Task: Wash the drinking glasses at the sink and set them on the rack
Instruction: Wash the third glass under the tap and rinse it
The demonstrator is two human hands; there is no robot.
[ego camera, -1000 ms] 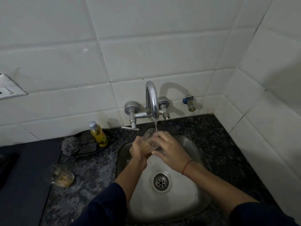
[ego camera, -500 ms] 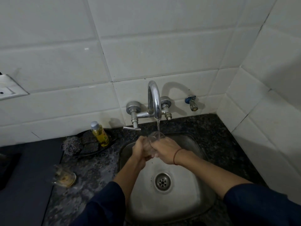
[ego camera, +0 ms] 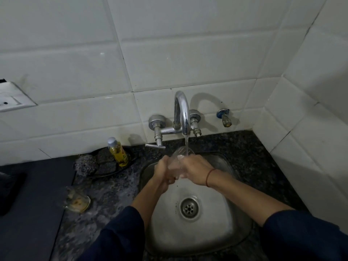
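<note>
Soiled glass (ego camera: 77, 201) on the counter well left of the left hand (ego camera: 163, 171), soap bottle (ego camera: 118, 151) up-left of it — label too blurred to read, left hand curled round a clear glass (ego camera: 179, 160), mouth tilted up under the tap (ego camera: 181, 110) stream, right hand (ego camera: 195, 171) gripping its other side — sink (ego camera: 207, 232) below both hands.

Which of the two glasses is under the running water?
The clear glass held by the left hand and right hand beneath the tap; the other glass, with yellowish residue, lies on the counter left of the sink.
</note>
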